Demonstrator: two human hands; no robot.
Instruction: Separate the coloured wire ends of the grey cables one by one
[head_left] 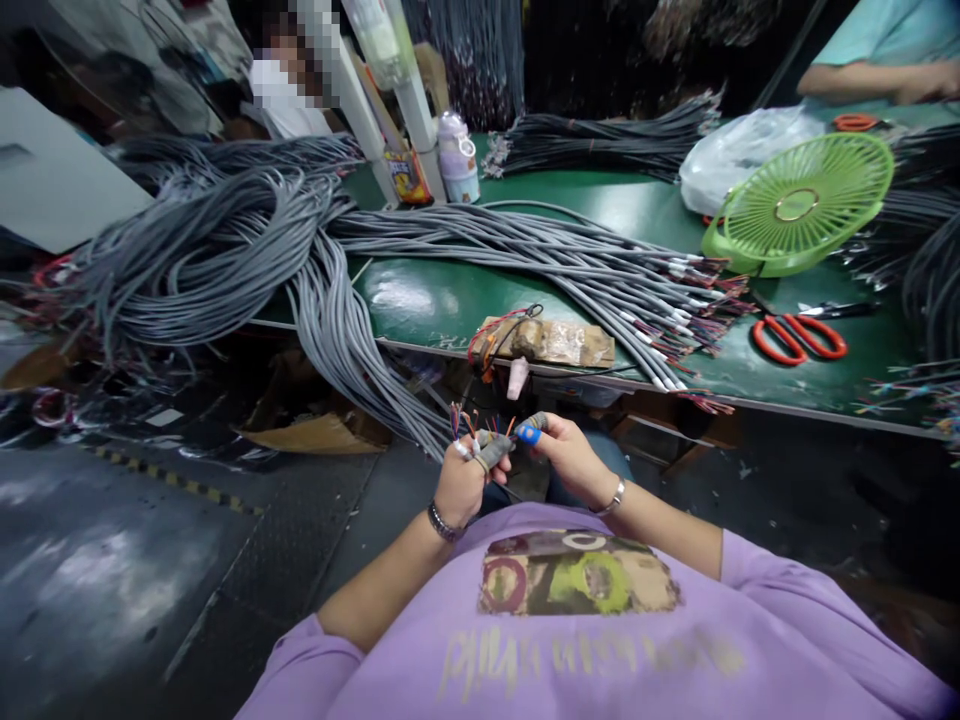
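My left hand is closed around the ends of several grey cables, and their thin coloured wires stick up above the fingers. Grey wrapping covers the thumb. Close beside it, my right hand pinches at the wire ends, with wrapping on one finger and a blue band on another. Its fingertips meet the left thumb, and what exactly lies between them is too small to make out. The cables run from my left hand up over the table edge to a large grey coil.
On the green table lie more grey cables, a taped wooden block with wires, and red-handled scissors. A green fan, a plastic bag and a bottle stand farther back. A co-worker's arm shows at upper right.
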